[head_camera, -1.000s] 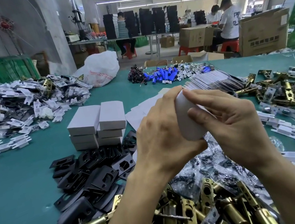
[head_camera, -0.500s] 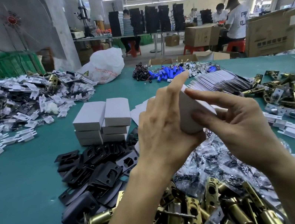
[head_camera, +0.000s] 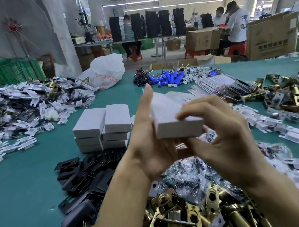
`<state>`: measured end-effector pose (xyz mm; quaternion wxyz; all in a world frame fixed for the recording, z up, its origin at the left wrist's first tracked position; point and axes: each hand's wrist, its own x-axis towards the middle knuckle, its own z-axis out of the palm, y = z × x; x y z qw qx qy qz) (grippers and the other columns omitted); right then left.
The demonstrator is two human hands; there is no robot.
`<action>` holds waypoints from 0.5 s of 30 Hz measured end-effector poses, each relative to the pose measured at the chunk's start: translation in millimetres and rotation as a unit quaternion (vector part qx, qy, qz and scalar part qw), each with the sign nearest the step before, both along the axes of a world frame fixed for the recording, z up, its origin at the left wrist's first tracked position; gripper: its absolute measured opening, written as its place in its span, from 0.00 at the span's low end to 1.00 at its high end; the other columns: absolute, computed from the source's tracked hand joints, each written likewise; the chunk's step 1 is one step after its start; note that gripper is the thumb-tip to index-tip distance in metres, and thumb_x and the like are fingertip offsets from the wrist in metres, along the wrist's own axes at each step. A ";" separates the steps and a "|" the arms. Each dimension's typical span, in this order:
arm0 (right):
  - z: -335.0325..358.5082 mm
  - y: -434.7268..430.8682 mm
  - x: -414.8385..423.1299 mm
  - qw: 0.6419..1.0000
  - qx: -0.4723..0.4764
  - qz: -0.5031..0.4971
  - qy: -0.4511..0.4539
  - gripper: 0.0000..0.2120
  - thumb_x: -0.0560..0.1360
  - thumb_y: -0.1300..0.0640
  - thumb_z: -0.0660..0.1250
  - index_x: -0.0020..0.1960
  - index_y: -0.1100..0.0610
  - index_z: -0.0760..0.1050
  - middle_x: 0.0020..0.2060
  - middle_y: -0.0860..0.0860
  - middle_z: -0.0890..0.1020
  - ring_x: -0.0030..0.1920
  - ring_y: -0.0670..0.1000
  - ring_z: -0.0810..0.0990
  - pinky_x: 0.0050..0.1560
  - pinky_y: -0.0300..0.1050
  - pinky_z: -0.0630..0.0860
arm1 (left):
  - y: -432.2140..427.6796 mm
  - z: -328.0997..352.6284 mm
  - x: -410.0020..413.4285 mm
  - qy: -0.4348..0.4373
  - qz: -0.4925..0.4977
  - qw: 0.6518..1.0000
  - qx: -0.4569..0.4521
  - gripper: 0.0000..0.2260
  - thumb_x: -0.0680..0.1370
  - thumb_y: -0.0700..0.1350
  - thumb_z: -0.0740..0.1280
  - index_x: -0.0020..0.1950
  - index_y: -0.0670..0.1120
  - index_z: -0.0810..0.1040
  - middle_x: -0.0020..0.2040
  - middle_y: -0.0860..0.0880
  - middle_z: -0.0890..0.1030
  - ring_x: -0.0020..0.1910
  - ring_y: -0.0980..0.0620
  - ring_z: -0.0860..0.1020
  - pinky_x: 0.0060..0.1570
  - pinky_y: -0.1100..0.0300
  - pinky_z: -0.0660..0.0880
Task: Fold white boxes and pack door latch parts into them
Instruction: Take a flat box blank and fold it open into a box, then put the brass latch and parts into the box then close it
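One white box (head_camera: 176, 126), closed, is held above the table (head_camera: 19, 194) near its near edge. The left hand (head_camera: 150, 148) presses straight, closed-up fingers along its left side. The right hand (head_camera: 228, 139) pinches its right end with curled fingers. Stacked boxes (head_camera: 102, 129) sit mid-table; brass latches (head_camera: 182, 220) crowd the near edge.

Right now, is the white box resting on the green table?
No, the left hand and the right hand hold the white box in the air, above the table and the piled parts.

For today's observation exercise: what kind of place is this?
Probably a factory packing room: heaps of brass latches on a green table, stacked white boxes, and workers among cardboard cartons behind.
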<state>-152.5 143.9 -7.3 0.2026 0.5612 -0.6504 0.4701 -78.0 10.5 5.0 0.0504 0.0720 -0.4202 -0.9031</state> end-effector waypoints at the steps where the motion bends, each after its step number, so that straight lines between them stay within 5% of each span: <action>1: -1.0 -2.0 2.1 1.000 0.016 0.009 0.004 0.23 0.65 0.73 0.75 0.54 0.53 0.79 0.51 0.51 0.78 0.54 0.42 0.76 0.47 0.31 0.75 | -2.6 1.3 1.4 0.010 -0.004 0.999 0.049 0.29 0.72 0.68 0.64 0.53 0.43 0.81 0.39 0.42 0.83 0.35 0.45 0.83 0.35 0.50 0.82; 4: -2.7 -1.1 1.1 0.997 0.069 0.036 -0.020 0.19 0.69 0.68 0.75 0.55 0.52 0.79 0.53 0.47 0.79 0.56 0.43 0.77 0.53 0.32 0.74 | -7.3 1.8 0.0 0.014 0.059 0.995 0.082 0.24 0.69 0.55 0.70 0.58 0.41 0.76 0.40 0.41 0.82 0.36 0.44 0.82 0.38 0.46 0.82; 9: -9.4 13.2 -16.1 0.974 0.196 -0.066 -0.088 0.13 0.77 0.55 0.69 0.59 0.43 0.78 0.51 0.34 0.80 0.54 0.35 0.77 0.56 0.36 0.74 | -19.5 -1.4 1.6 -0.035 0.218 0.975 -0.010 0.37 0.62 0.49 0.73 0.71 0.46 0.72 0.50 0.41 0.81 0.45 0.42 0.83 0.43 0.38 0.82; 12: -12.0 24.9 -30.3 0.932 0.302 -0.138 -0.147 0.11 0.79 0.55 0.67 0.60 0.44 0.78 0.52 0.37 0.80 0.49 0.37 0.78 0.52 0.44 0.80 | -25.9 -3.7 5.0 -0.011 0.228 0.973 -0.031 0.27 0.68 0.43 0.74 0.67 0.48 0.74 0.53 0.41 0.79 0.51 0.41 0.81 0.41 0.38 0.82; 15: -19.1 33.1 -35.2 0.867 0.444 -0.165 -0.153 0.11 0.78 0.54 0.68 0.60 0.45 0.76 0.55 0.42 0.80 0.49 0.40 0.79 0.55 0.44 0.79 | -25.0 -4.5 3.1 0.011 0.239 0.969 -0.063 0.27 0.66 0.44 0.72 0.66 0.48 0.75 0.55 0.39 0.78 0.50 0.40 0.80 0.40 0.45 0.82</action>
